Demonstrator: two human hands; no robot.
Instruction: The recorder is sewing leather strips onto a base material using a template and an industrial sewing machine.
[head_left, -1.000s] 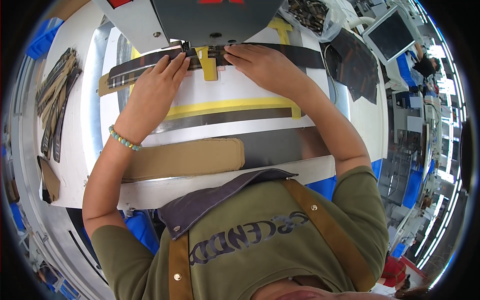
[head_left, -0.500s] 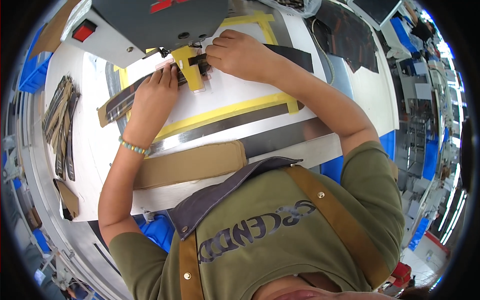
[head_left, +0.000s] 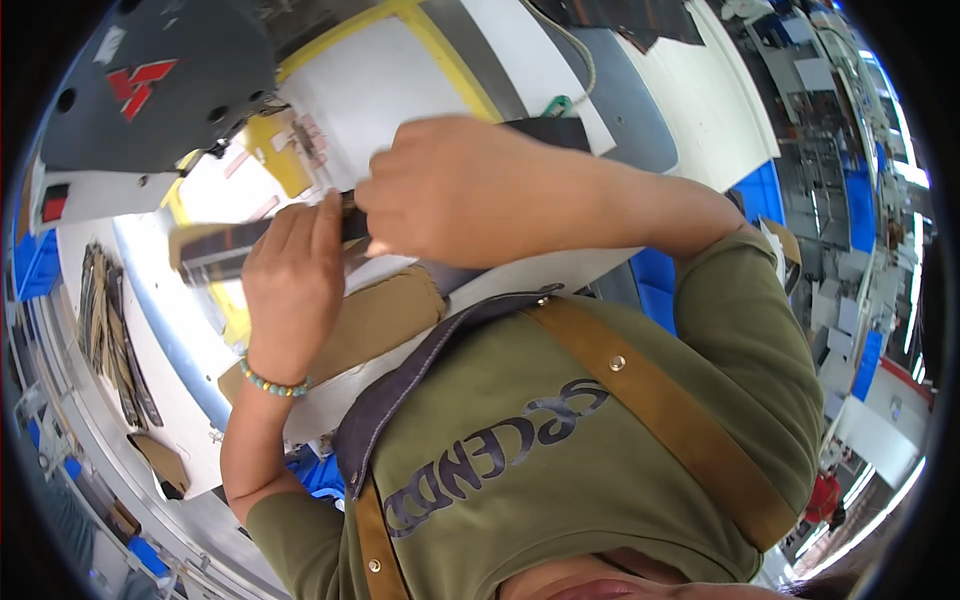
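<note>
We have brought the strip [head_left: 222,242] clear of the yellow guide [head_left: 276,155], where half a second ago it ran up beneath it; it now lies on our side, apart from the guide. The machine [head_left: 210,55] sits farther left in the picture, so our head seems to have turned as well.

The strip's long axis runs left to right across our front, the left end lower in view. Both hands touch it, so neither has to reach — the left hand [head_left: 296,285] covers it around the middle, the right hand [head_left: 440,190] just beside. Our right fingers are curled shut around it, though blurred; the left fingers lie together over it, thumb hidden, and we cannot tell whether they clamp. A dark end beyond the right hand looks like the same strip. The card [head_left: 388,308] lies nearer our body.
</note>
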